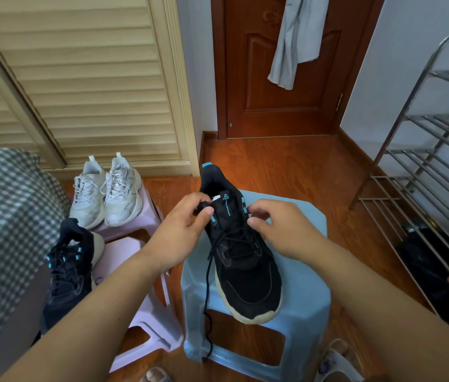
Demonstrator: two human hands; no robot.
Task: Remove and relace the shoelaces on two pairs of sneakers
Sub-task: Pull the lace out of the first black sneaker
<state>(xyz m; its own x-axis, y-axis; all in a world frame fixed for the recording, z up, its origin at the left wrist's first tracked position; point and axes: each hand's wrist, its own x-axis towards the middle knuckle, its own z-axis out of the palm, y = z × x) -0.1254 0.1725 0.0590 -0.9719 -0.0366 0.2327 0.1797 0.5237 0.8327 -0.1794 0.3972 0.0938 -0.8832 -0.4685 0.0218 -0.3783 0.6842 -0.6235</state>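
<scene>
Black sneaker [241, 260] sits on blue stool [303, 274], lace [209, 282] partly threaded, one end dangling. Left hand [182, 232] and right hand [278, 230] pinch at top eyelets. Its mate [67, 271] and white pair [107, 191] appear laced; progress unclear.

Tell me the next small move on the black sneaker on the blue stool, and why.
Probably draw the black lace through the top eyelets: both hands, left hand and right hand, pinch at the collar of the black mesh sneaker, while one lace end hangs loose over the pale blue plastic stool.
</scene>
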